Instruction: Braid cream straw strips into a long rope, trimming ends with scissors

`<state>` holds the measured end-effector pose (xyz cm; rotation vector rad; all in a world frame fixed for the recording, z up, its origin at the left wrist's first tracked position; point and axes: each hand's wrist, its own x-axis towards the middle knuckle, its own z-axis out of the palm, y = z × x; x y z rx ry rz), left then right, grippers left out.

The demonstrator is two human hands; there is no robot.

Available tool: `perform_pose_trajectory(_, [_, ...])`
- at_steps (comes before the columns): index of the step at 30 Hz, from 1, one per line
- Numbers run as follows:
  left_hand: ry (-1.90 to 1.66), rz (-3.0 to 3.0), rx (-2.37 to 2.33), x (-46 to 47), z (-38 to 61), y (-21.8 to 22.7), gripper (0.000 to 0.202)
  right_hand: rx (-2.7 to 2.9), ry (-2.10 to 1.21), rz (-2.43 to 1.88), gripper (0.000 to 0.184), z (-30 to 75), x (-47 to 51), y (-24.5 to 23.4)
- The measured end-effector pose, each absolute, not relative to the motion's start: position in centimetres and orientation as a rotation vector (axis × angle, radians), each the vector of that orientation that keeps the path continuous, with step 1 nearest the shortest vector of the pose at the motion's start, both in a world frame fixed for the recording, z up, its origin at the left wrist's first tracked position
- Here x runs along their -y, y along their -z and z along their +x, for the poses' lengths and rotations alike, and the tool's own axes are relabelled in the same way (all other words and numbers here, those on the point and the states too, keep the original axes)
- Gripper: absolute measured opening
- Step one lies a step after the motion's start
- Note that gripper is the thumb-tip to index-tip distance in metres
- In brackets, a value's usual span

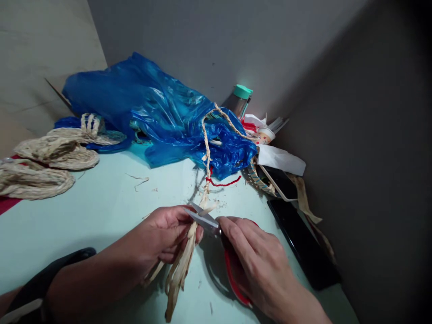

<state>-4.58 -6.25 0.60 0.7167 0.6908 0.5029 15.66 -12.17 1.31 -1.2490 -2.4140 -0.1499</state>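
Note:
My left hand (172,231) pinches a braided cord of dried plant fibre (207,153) near its loose lower end. Untwisted flat strands (181,274) hang down below the fingers. In my right hand (254,256) is a pair of scissors (206,219) with red-edged handles. The blades are slightly apart, around a short pale strand that sticks out from the cord by my left fingertips. Higher up, a red string (224,183) is tied round the cord. From there the braid runs up over a blue plastic bag (162,99).
Coiled woven fibre pieces (57,150) lie at the left, partly on red material. Along the right wall are a black phone (303,245), a second dark device (280,182), white paper (281,159) and a paper cup (265,135). Behind the bag stands a bottle with a green lid (243,92).

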Motion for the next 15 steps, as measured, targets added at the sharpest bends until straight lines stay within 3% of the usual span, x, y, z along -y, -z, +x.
perform_pose_trajectory(15, [-0.524,0.637,-0.624,6.5,-5.2,-1.0,0.011,2.241,0.179,-1.361,0.038,16.9,13.0,-2.3])
